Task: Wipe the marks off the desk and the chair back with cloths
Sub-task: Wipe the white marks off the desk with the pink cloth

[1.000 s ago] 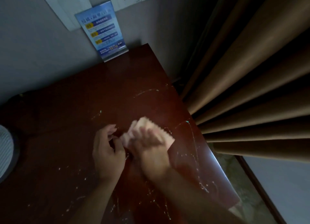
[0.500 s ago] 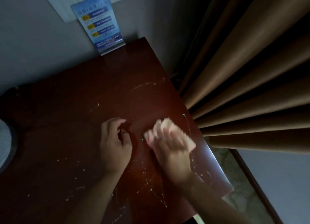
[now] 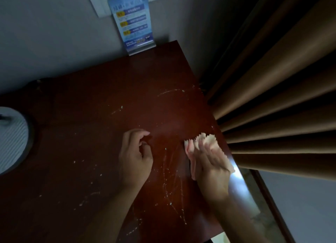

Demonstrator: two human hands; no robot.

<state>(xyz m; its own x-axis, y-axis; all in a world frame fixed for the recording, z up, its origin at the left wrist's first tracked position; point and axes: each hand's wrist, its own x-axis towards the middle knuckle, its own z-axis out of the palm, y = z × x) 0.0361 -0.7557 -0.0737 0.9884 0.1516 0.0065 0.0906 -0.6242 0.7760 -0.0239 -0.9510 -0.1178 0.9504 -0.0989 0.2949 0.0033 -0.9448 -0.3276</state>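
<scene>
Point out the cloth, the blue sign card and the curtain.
cloth (image 3: 209,140): head view, zigzag edge beyond the fingertips.
blue sign card (image 3: 132,22): head view, middle of printed face.
curtain (image 3: 283,89): head view, a front fold.

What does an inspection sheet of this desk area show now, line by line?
Surface: dark red desk, pale marks scattered, most between and below the hands.
Job's things: pink cloth flat near the desk's right edge.
Clutter: blue sign at the back; round white object at left.
Hands: right hand presses the cloth with straight fingers; left hand rests on the desk, fingers loosely curled, holding nothing.
Cables: nothing seen.
Surroundings: brown curtain on the right, grey wall behind.
</scene>
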